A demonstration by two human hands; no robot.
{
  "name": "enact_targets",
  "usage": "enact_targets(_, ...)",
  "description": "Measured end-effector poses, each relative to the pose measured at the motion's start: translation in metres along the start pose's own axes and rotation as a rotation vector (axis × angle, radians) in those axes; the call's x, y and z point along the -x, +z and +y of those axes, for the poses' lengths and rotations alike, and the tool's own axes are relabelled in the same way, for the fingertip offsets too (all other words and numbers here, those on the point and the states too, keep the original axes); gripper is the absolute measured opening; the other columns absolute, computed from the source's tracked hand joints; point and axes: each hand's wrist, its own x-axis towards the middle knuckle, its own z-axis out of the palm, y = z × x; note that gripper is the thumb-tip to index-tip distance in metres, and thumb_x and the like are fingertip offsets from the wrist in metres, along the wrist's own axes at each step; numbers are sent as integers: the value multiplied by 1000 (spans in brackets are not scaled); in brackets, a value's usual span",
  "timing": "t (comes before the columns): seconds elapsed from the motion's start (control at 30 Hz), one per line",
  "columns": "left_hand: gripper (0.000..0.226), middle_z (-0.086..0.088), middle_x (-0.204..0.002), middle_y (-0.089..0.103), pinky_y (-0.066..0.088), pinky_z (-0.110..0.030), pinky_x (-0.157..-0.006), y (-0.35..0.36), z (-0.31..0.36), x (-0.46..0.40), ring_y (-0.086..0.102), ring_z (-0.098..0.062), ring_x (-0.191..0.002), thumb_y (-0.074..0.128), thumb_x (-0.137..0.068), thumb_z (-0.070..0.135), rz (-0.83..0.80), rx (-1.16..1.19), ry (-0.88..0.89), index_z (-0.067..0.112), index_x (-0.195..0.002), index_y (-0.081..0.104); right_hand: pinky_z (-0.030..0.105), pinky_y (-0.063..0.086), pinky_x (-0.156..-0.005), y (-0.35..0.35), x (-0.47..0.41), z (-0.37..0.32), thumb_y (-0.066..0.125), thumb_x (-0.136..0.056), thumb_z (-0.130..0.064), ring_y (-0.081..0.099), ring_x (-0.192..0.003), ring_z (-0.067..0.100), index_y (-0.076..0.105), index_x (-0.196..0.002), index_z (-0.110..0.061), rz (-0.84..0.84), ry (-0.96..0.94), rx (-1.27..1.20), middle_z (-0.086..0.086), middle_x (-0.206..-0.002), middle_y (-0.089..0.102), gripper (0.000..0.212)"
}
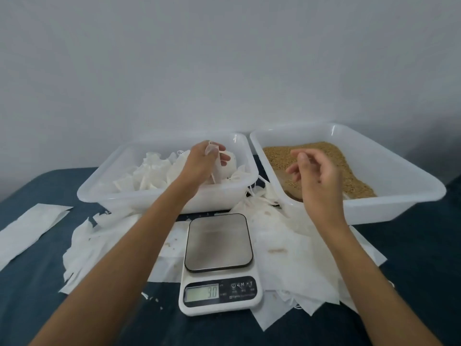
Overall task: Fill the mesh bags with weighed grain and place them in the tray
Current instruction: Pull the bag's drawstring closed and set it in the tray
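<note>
Table: dark blue cloth-covered surface [37,283] carried everything and ran up to a plain pale wall.
Right tray: white translucent rectangular plastic tray [399,176] sat at the far right and held loose brown grain [324,156], heaped toward its back and right side.
Left tray: white translucent rectangular plastic tray [99,193] stood just beside the grain tray, and white mesh bags [154,171] lay piled inside it.
Loose sheets: thin white paper-like sheets [299,258] were spread in front of both trays and around the scale, with a few grains scattered on them; whether these were empty bags could not be told.
Strip: long white paper strip [25,231] lay apart at the left edge of the table.
Scale: white digital kitchen scale with a bare steel platform [218,242] stood in front of the trays, its display showing 30.
Left hand: left hand [199,161] hung over the left tray, fingers pinching a small white mesh bag [217,168] that dangled above the pile.
Right hand: right hand [316,171] hovered above the near left part of the grain tray, fingers loosely curled and holding nothing.
</note>
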Motion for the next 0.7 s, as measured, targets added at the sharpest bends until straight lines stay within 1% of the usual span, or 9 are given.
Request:
enact_targets(0.07, 23, -13, -107, 75, 56, -46, -92, 4, -4, -1, 69, -34, -104, 44, -105, 5, -41, -116, -74, 5, -117, 64, 17, 52, -68, -2, -2, 1, 51, -105, -19, 63, -70, 3, 68, -105, -9, 8, 47, -48, 5, -78, 70, 20)
enact_targets(0.13, 21, -11, -118, 72, 48, -36, -85, 6, -6, 5, 64, -26, -103, 54, -103, 10, 59, -249, -21, 9, -121, 65, 17, 53, -69, -5, -4, 1, 50, -105, -21, 63, -69, 4, 68, -105, -10, 4, 93, -92, 4, -78, 71, 21)
enact_targets(0.2, 24, -7, -122, 66, 37, -22, -87, 11, -4, 22, 56, -17, -106, 61, -101, 10, 257, -404, 213, 10, -125, 63, 19, 54, -71, -8, -6, 1, 50, -105, -23, 63, -68, 6, 68, -104, -13, -1, 152, -154, 0, -76, 71, 20)
enact_targets(0.27, 24, -4, -115, 63, 35, -22, -88, 22, -1, 47, 54, -18, -105, 66, -97, 6, 333, -496, 493, 9, -121, 64, 21, 55, -72, -9, -7, 0, 50, -106, -23, 64, -68, 8, 67, -103, -14, -5, 205, -212, -2, -74, 71, 20)
enact_targets(0.33, 15, 2, -100, 63, 43, -29, -84, 38, 2, 71, 57, -18, -93, 70, -96, 6, 163, -513, 623, 11, -110, 69, 23, 57, -74, -10, -8, 0, 50, -106, -23, 65, -70, 10, 68, -103, -15, -7, 240, -245, -3, -73, 71, 20)
enact_targets(0.4, 7, 6, -90, 62, 48, -35, -78, 54, 0, 92, 56, -15, -82, 73, -96, 12, -135, -571, 610, 11, -103, 73, 32, 56, -80, -11, -9, -2, 49, -106, -21, 64, -71, 14, 67, -103, -12, -7, 274, -299, 0, -74, 70, 21)
enact_targets(0.5, 22, 6, -102, 65, 47, -35, -84, 79, -11, 115, 56, -14, -93, 74, -97, 31, -424, -674, 544, 16, -113, 73, 42, 54, -87, -13, -9, -4, 47, -106, -18, 61, -72, 19, 65, -108, -3, -16, 306, -369, 7, -76, 67, 23)
enact_targets(0.6, 53, 4, -135, 57, 43, -36, -100, 98, -23, 126, 50, -18, -120, 70, -96, 47, -544, -891, 554, 24, -142, 58, 43, 55, -87, -13, -8, -6, 48, -106, -18, 62, -72, 17, 65, -109, -1, -17, 306, -366, 10, -78, 67, 24)
enact_targets(0.7, 65, 3, -143, 49, 39, -35, -102, 105, -28, 126, 45, -20, -126, 70, -96, 42, -511, -913, 584, 24, -153, 46, 39, 53, -83, -13, -8, -7, 48, -106, -17, 60, -71, 17, 65, -108, -2, -18, 301, -364, 11, -79, 66, 23)
